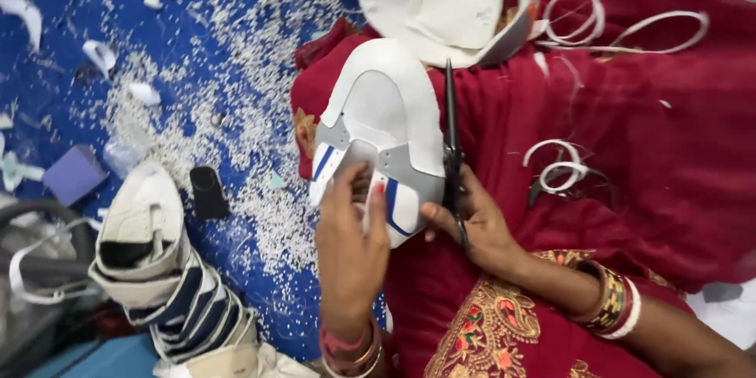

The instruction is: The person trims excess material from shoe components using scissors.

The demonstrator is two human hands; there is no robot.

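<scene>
The left hand [350, 248] has its grip clamped on a shoe upper [383, 130], the right hand [472, 220] on black scissors [452, 153] beside it.

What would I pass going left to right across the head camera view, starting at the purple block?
Purple foam block → stack of nested white and navy shoe uppers → small black rectangular piece → left hand → black scissors in the right hand → loose white trimmed strips.
</scene>
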